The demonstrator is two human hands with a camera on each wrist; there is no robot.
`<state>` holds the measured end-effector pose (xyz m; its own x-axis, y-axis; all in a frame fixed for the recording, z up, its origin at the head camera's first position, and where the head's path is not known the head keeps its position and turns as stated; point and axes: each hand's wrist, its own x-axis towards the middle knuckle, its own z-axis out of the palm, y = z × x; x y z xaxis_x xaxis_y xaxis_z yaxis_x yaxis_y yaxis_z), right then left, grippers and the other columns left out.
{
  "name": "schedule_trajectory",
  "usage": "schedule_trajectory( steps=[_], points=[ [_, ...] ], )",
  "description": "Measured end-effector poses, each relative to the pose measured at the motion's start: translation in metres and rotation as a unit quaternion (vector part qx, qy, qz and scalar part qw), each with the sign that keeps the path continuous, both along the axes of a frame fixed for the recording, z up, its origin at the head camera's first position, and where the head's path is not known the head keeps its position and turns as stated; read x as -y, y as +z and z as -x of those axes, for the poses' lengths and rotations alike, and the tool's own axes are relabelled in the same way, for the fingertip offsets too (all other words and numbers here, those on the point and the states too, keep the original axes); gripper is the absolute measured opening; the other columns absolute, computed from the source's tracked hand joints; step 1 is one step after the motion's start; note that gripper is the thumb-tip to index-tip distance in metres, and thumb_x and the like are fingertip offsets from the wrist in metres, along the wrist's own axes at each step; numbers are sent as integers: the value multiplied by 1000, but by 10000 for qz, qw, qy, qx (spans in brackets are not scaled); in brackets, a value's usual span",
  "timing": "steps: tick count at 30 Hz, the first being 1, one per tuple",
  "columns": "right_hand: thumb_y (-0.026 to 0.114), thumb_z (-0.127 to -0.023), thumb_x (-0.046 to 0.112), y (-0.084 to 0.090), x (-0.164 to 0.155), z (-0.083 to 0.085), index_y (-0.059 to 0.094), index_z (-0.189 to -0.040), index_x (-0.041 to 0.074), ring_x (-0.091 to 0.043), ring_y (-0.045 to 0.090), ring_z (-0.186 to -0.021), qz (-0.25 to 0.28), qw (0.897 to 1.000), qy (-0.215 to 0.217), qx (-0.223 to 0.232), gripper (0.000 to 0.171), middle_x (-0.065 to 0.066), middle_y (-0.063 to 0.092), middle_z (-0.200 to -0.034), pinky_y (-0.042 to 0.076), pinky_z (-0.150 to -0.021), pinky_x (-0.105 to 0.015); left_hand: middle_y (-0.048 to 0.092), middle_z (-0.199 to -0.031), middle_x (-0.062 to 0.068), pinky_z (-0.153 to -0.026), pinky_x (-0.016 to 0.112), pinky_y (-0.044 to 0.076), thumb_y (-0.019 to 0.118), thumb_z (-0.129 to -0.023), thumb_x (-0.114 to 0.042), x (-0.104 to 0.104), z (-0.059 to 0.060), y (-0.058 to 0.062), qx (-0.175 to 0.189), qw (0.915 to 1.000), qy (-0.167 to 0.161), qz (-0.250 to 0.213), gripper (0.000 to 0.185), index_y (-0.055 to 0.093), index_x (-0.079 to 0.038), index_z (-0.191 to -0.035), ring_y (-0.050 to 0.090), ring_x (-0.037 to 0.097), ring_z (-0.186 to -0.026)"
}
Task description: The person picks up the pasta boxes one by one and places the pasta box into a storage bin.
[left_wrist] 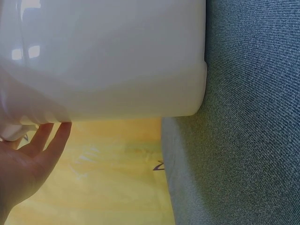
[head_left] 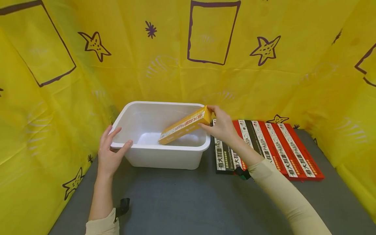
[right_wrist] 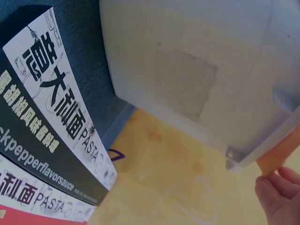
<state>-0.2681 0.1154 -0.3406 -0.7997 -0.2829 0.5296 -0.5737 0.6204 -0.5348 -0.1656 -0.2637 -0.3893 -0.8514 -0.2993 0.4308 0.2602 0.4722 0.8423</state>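
A white plastic tub (head_left: pixel 164 158) stands on the dark table. My left hand (head_left: pixel 111 153) grips its left rim, thumb over the front corner; the left wrist view shows the fingers (left_wrist: pixel 57 143) against the tub's outer wall. My right hand (head_left: pixel 221 125) pinches the upper end of a yellow pasta box (head_left: pixel 183 127). That box slants down to the left, its lower end inside the tub and its upper end over the right rim. In the right wrist view the right hand (right_wrist: pixel 279 197) holds the box's orange end (right_wrist: pixel 281 152) beside the tub's rim.
Right of the tub lies a row of red and black pasta boxes (head_left: pixel 274 150), side by side, under my right forearm. Yellow patterned cloth (head_left: pixel 173 75) hangs behind and at both sides. Grey cloth (head_left: pixel 176 202) covers the table.
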Motion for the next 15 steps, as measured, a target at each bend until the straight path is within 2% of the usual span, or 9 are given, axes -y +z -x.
schedule_trajectory(
  steps=[5,15],
  points=[
    [80,-77,31,-1,1,-1,53,-132,2,-29,59,-100,-55,9999,-10,137,68,-12,64,-121,47,-82,-42,30,-155,-4,-105,61,32,79,-79,-12,3,4,-7,12,10000,3,-6,60,58,-10,-136,27,25,-141],
    [82,-76,32,2,7,2,55,-132,5,-26,57,-98,10,9991,-125,412,68,-10,64,-121,43,-79,-40,30,-155,-4,-105,61,31,79,-79,-13,3,3,-5,17,10000,-6,-43,61,58,-11,-136,27,25,-141]
  ],
)
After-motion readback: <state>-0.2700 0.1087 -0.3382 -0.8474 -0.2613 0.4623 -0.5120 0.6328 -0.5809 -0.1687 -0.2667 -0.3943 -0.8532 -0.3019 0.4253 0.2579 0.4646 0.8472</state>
